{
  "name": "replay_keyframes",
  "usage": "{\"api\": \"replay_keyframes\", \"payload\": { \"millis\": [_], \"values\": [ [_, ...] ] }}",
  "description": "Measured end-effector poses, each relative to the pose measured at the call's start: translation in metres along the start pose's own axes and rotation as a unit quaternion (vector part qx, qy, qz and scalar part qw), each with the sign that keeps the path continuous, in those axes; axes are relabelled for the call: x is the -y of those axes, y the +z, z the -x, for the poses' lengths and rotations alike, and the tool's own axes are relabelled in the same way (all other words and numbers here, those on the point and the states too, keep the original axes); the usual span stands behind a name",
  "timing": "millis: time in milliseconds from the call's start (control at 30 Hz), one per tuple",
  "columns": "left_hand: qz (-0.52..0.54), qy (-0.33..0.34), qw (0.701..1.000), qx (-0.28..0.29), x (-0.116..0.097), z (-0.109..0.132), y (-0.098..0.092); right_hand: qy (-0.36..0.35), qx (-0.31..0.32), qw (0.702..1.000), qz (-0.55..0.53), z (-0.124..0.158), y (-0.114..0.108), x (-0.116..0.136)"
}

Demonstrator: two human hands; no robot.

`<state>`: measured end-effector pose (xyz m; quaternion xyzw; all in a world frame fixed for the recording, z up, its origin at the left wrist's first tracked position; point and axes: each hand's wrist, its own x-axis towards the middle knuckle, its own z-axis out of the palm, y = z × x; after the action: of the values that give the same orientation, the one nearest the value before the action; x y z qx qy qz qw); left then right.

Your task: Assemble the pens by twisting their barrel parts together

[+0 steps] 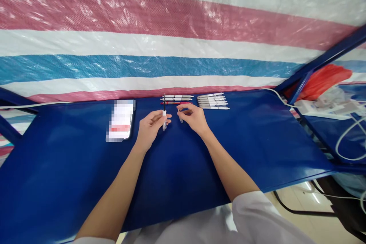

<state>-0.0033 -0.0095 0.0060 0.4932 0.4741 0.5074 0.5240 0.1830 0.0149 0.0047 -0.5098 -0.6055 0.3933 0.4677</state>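
My left hand (152, 125) is closed around the white rear part of a pen (164, 119), held upright with its dark refill standing bare at the top. Close by on the right, my right hand (193, 117) pinches a small pen barrel piece (180, 118), mostly covered by the fingers. The two parts are apart. Just beyond my hands lie a few pens (178, 97) side by side, and nearer than these a red pen (171, 103). Right of them, several white pens (213, 101) are lined up in a stack of rows.
A phone (121, 120), its screen blurred, lies left of my hands on the blue table (177, 183). Striped plastic sheeting (171, 45) hangs behind. Blue metal posts (320, 59) stand at the sides. White cables (350, 152) and a red bag (323, 80) are at the right.
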Motion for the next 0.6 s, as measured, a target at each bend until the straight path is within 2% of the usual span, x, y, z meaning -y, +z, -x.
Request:
{"api": "replay_keyframes", "payload": {
  "millis": [100, 267, 433, 600],
  "values": [
    [-0.026, 0.012, 1.000, -0.001, -0.003, 0.002, 0.000, 0.072, 0.012, 0.989, -0.127, 0.001, 0.002, -0.004],
    [-0.053, 0.021, 0.998, 0.000, -0.008, 0.003, -0.001, 0.140, 0.061, 0.944, -0.291, 0.003, 0.002, -0.002],
    [-0.073, 0.018, 0.997, -0.007, -0.009, 0.003, -0.004, 0.168, 0.072, 0.917, -0.355, 0.007, 0.005, 0.004],
    [-0.091, 0.015, 0.996, 0.005, -0.009, 0.003, -0.007, 0.194, 0.068, 0.906, -0.369, 0.008, 0.007, 0.006]
  ]
}}
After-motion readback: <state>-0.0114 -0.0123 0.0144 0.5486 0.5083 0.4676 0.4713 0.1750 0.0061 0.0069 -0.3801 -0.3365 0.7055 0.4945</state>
